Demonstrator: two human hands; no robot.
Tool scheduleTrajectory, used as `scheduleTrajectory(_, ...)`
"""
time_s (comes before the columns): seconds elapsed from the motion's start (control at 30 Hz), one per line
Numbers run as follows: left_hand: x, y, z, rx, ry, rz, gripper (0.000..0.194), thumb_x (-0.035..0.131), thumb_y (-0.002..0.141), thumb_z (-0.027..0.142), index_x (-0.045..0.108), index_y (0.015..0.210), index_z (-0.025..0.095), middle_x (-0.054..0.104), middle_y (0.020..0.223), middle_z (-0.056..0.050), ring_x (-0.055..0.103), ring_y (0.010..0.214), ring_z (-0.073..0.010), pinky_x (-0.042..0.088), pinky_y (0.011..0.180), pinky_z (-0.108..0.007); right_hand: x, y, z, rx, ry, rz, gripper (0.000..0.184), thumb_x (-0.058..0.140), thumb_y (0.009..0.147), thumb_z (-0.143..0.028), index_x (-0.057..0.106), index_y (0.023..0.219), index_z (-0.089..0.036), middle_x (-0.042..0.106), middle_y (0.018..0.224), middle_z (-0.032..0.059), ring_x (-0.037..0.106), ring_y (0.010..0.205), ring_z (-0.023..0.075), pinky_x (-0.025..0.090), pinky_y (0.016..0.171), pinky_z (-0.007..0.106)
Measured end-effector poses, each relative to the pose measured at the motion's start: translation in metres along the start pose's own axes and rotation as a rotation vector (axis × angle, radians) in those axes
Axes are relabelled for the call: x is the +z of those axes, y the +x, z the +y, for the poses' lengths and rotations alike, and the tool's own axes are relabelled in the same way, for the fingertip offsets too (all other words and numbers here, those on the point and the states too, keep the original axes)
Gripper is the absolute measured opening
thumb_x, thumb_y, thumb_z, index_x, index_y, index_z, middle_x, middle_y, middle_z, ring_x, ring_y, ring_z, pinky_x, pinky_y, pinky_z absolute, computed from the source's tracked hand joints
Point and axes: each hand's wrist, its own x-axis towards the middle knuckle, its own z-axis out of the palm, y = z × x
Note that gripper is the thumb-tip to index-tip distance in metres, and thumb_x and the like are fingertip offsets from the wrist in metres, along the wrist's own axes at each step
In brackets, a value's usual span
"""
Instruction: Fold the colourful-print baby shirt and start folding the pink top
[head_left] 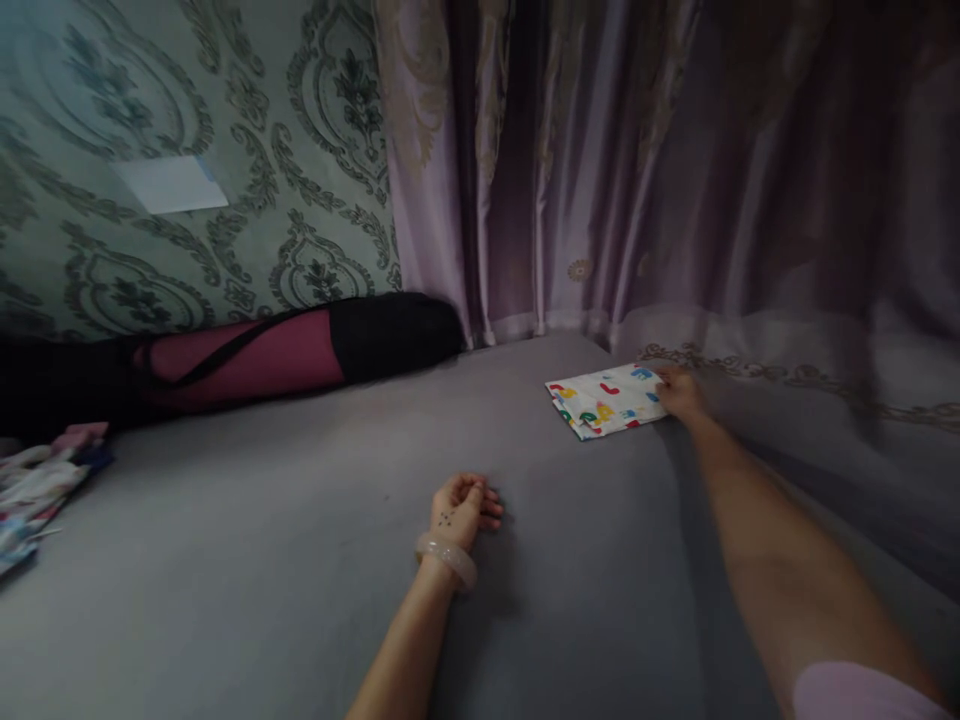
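A folded white cloth (609, 400) printed with red, yellow, green and blue shapes lies flat on the grey bed sheet (300, 520), close to the curtain. My right hand (681, 392) grips its right edge, fingertips partly hidden behind the fabric. Lower down and to the left, my left hand (466, 502) hovers just over the sheet, apart from the cloth. Its fingers are loosely bent and slightly apart, with nothing visible in them. A pale bangle (447, 560) circles the left wrist.
Along the patterned wall lies a long black and dark pink bag (247, 360) with a strap. Several crumpled clothes (41, 490) sit at the far left. A purple curtain (555, 180) hangs behind the bed. A white sheet-like piece (176, 185) shows against the wall.
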Motion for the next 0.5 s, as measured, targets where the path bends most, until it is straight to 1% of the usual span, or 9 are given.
scheduleTrajectory(0.07,0.002,-0.001,0.001,0.0,0.019,0.019,0.003,0.053,0.081,0.013,0.05,0.081,0.013,0.059,0.059,0.0,0.059,0.047,-0.012,0.047,0.04,-0.022,0.0,-0.011,-0.007,0.024,-0.132,0.05,0.046,0.041,0.085,-0.005,0.044,0.131,0.002,0.056,0.121,0.0283,0.052,0.114,0.0321,0.04,0.093,0.041)
scheduleTrajectory(0.1,0.003,-0.001,0.001,0.0,0.026,0.026,0.003,0.053,0.081,0.013,0.05,0.08,0.013,0.058,0.059,0.0,0.058,0.047,-0.0121,0.047,0.039,-0.022,0.001,-0.016,-0.014,0.017,-0.198,0.064,0.047,0.039,0.087,-0.008,0.043,0.133,0.0,0.053,0.125,0.0277,0.048,0.119,0.0327,0.036,0.097,0.043)
scheduleTrajectory(0.17,0.004,-0.002,0.001,0.007,0.033,0.034,0.004,0.054,0.08,0.014,0.05,0.08,0.014,0.058,0.059,0.001,0.058,0.047,-0.012,0.045,0.038,-0.021,0.009,-0.023,-0.03,-0.048,-0.296,0.068,0.045,0.035,0.091,-0.016,0.042,0.135,-0.005,0.047,0.134,0.0233,0.039,0.127,0.0309,0.029,0.104,0.043)
scheduleTrajectory(0.23,0.005,-0.001,0.0,0.017,0.034,0.028,0.005,0.055,0.08,0.015,0.05,0.08,0.014,0.057,0.058,0.001,0.057,0.046,-0.0115,0.045,0.038,-0.021,0.021,-0.026,-0.045,-0.108,-0.311,0.049,0.047,0.032,0.095,-0.028,0.04,0.137,-0.009,0.039,0.143,0.0187,0.029,0.134,0.0296,0.02,0.109,0.046)
scheduleTrajectory(0.27,0.005,-0.001,-0.001,0.02,0.034,0.025,0.006,0.056,0.08,0.017,0.05,0.08,0.014,0.056,0.058,0.002,0.056,0.045,-0.0112,0.044,0.037,-0.02,0.028,-0.026,-0.052,-0.111,-0.321,0.032,0.051,0.03,0.095,-0.034,0.039,0.139,-0.01,0.035,0.146,0.0176,0.024,0.136,0.03,0.017,0.11,0.048)
scheduleTrajectory(0.37,0.004,0.001,-0.003,0.011,0.036,0.013,0.009,0.058,0.078,0.019,0.05,0.081,0.015,0.057,0.059,0.002,0.056,0.045,-0.011,0.045,0.037,-0.021,0.046,-0.027,-0.061,-0.015,-0.372,-0.057,0.064,0.02,0.094,-0.05,0.035,0.142,-0.011,0.028,0.149,0.0182,0.019,0.138,0.0346,0.013,0.108,0.058)
scheduleTrajectory(0.43,0.004,0.001,-0.003,0.009,0.038,0.006,0.01,0.058,0.078,0.019,0.05,0.082,0.015,0.057,0.06,0.001,0.057,0.045,-0.0111,0.046,0.038,-0.021,0.053,-0.027,-0.06,0.054,-0.401,-0.118,0.069,0.013,0.093,-0.055,0.032,0.144,-0.013,0.025,0.15,0.0179,0.018,0.137,0.0361,0.014,0.106,0.061)
scheduleTrajectory(0.5,0.004,0.002,-0.003,0.01,0.04,0.006,0.009,0.057,0.079,0.019,0.05,0.082,0.015,0.057,0.06,0.001,0.056,0.045,-0.0108,0.046,0.038,-0.021,0.055,-0.029,-0.058,0.07,-0.41,-0.148,0.072,0.01,0.092,-0.057,0.031,0.145,-0.015,0.023,0.151,0.0175,0.017,0.138,0.0364,0.014,0.106,0.061)
